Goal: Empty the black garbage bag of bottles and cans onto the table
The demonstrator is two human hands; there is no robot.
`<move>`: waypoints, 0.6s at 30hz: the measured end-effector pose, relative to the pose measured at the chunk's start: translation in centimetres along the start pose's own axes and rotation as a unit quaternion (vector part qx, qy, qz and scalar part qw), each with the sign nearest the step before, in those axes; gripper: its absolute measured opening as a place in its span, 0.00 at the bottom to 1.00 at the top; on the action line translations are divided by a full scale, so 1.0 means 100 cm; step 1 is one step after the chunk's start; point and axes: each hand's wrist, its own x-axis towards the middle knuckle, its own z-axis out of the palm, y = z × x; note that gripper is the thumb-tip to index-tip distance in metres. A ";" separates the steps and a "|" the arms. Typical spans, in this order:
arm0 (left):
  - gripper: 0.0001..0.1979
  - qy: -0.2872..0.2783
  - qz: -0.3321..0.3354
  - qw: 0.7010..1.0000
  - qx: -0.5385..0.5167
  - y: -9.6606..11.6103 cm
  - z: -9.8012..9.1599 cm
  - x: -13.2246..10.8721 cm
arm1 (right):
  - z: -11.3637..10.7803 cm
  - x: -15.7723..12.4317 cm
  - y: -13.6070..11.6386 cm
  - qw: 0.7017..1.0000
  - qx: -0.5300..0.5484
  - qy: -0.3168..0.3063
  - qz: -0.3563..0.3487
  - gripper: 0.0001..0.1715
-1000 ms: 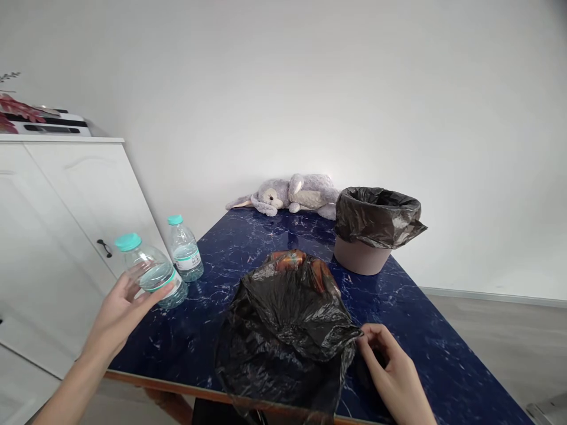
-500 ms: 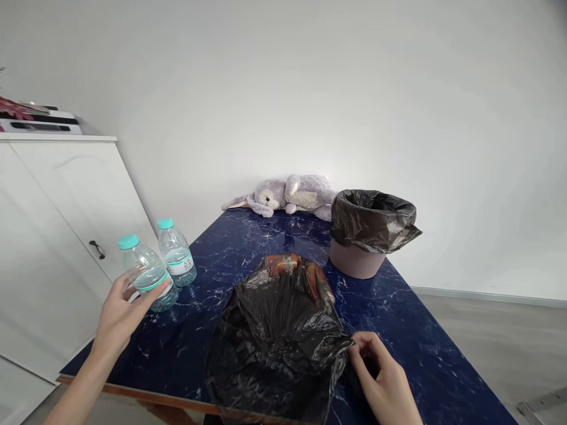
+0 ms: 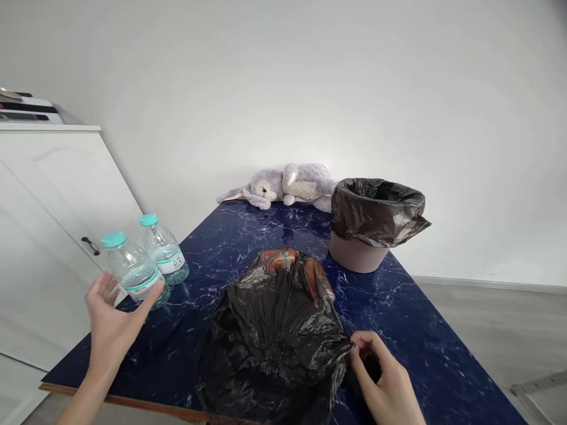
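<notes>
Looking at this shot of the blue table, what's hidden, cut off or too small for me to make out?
All in the head view:
Black bag: crumpled plastic hides most of what's inside; the bottom edge cuts it off.
Bin: its liner hides its bottom.
Front bottle: the left hand covers part of it.
Rear bottle: fine print too small.
White device: cut off by the left edge.

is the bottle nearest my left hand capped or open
Capped: the bottle nearest your left hand has a turquoise cap on its neck.
</notes>
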 end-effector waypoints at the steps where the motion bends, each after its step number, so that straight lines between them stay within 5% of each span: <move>1: 0.49 0.033 0.028 0.999 -0.006 0.004 -0.002 -0.003 | 0.000 0.000 -0.001 1.000 -0.001 0.002 0.002 0.17; 5: 0.27 0.143 0.171 0.975 -0.026 0.032 -0.019 -0.029 | -0.001 0.000 -0.010 1.000 0.004 0.027 0.011 0.20; 7: 0.12 0.030 0.225 0.971 -0.074 0.052 -0.028 -0.050 | -0.001 0.000 -0.013 0.999 0.005 0.035 0.011 0.20; 8: 0.09 -0.092 0.258 0.956 -0.104 0.064 -0.032 -0.061 | -0.001 0.000 -0.014 0.999 0.004 0.031 0.010 0.20; 10: 0.09 -0.309 0.312 0.888 -0.139 0.088 -0.037 -0.082 | -0.002 0.000 -0.015 1.000 0.001 0.018 0.012 0.20; 12: 0.08 -0.459 0.319 0.817 -0.138 0.112 -0.038 -0.096 | -0.003 0.001 -0.016 1.000 -0.004 0.009 0.016 0.20; 15: 0.19 -0.585 0.313 0.739 -0.118 0.138 -0.029 -0.107 | -0.003 0.001 -0.017 1.000 -0.001 0.020 0.016 0.21; 18: 0.24 -0.570 0.356 0.736 -0.079 0.152 -0.009 -0.114 | -0.003 0.002 -0.019 1.000 0.006 0.025 0.005 0.20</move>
